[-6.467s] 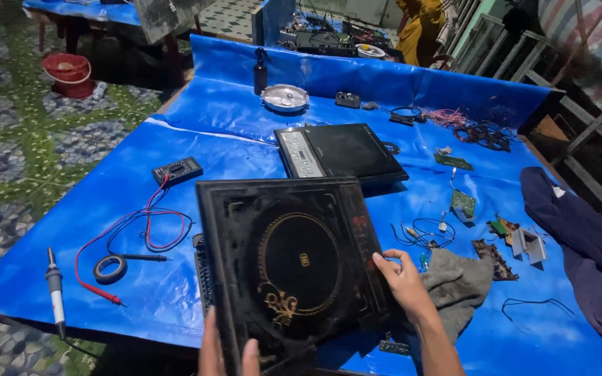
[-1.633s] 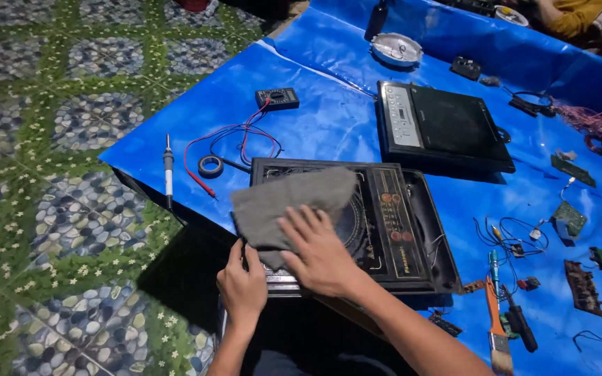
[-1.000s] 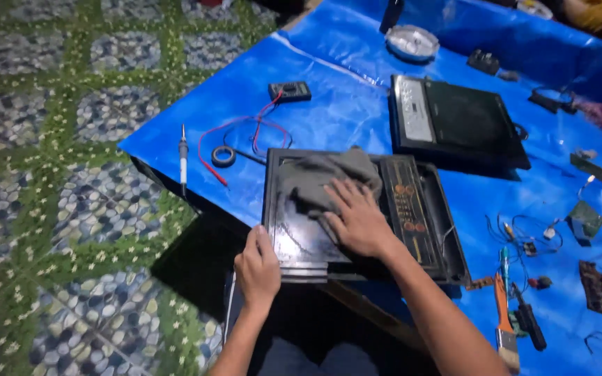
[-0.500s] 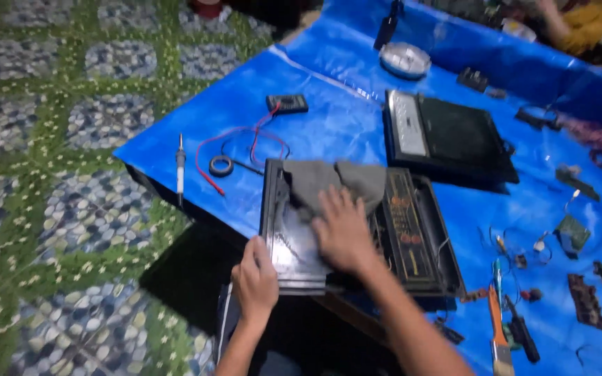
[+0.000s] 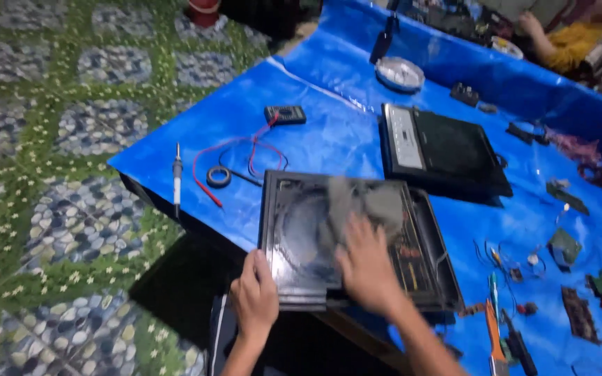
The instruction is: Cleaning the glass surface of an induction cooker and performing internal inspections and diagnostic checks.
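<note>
Head view: your left hand [image 5: 254, 298] closes its grip on the near-left edge of the flat black glass-topped induction cooker [image 5: 301, 237], which lies at the near edge of the blue-tarpaulin-covered bench [image 5: 329, 132]. Your right hand [image 5: 367, 268] presses flat, fingers spread, on the crumpled grey cloth [image 5: 364, 205] spread over the cooker's top.

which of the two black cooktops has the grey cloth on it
The nearer cooktop, at the table's edge under both hands. The farther cooktop lies bare.
</note>
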